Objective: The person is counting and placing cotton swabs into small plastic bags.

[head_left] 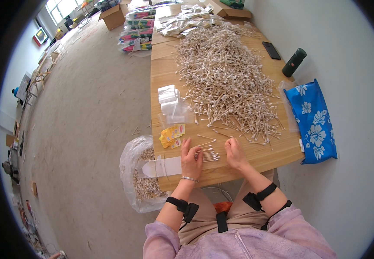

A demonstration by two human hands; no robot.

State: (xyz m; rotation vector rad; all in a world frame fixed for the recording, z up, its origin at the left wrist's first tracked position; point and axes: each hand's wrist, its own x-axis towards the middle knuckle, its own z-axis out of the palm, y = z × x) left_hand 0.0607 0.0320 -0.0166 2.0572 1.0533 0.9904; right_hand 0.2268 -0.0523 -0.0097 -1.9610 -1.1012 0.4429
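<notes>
My left hand (191,160) rests near the table's front edge, fingers and thumb curled round a small row of cotton swabs (211,154). Their white tips stick out to its right. Across a short gap, my right hand (235,154) is closed with its fingertips pressed together; what it pinches, if anything, is hidden. A loose swab (221,133) lies right by those fingertips. Beyond both hands spreads a large heap of cotton swabs (226,73). Left of my left hand lies a flat white strip (168,166) with a pointed end. Yellow cards (172,135) lie just beyond that hand.
Clear plastic bags (168,100) lie at the table's left edge. A bag of swabs (148,172) hangs or stands below it. On the right are a phone (271,50), a dark green bottle (294,62) and a blue flowered pack (311,123). Filled packets (189,21) lie at the far end.
</notes>
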